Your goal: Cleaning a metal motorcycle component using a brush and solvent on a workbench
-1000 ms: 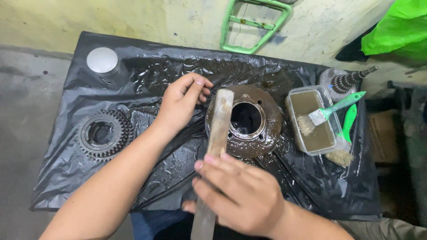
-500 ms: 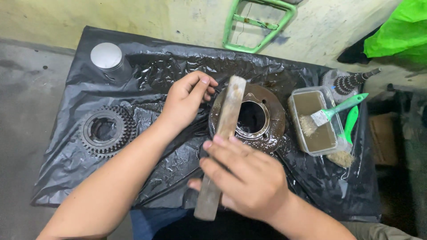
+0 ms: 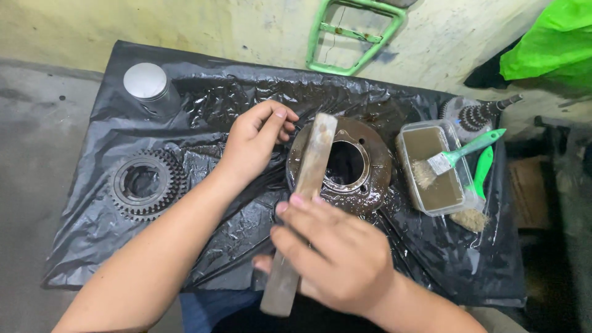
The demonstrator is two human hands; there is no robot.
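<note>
A crumpled black plastic sheet [image 3: 185,246] covers the work surface on a grey concrete floor, with oily wet patches across its middle. At the centre of the sheet lies a round, rusty-brown metal hub with a wide central bore [image 3: 354,165], coated in dirty fluid. A long flat grey bar of worn wood or metal [image 3: 302,203] lies slanted across the hub's left rim, its upper end on the hub and its lower end reaching toward the near edge of the sheet. The right hand [image 3: 333,256] is closed around the lower half of this bar, fingers wrapped over the top. The left hand [image 3: 256,142] rests at the hub's left edge, fingers curled and pinched together against the rim; what they hold, if anything, cannot be made out. To the left, well apart, sits a dark toothed gear ring [image 3: 147,184]. Right of the hub stands a clear rectangular plastic tub of brown liquid [image 3: 431,169], with a green-handled brush [image 3: 459,154] resting across it. A grey cylindrical metal piston [image 3: 148,86] stands at the far left corner.
</note>
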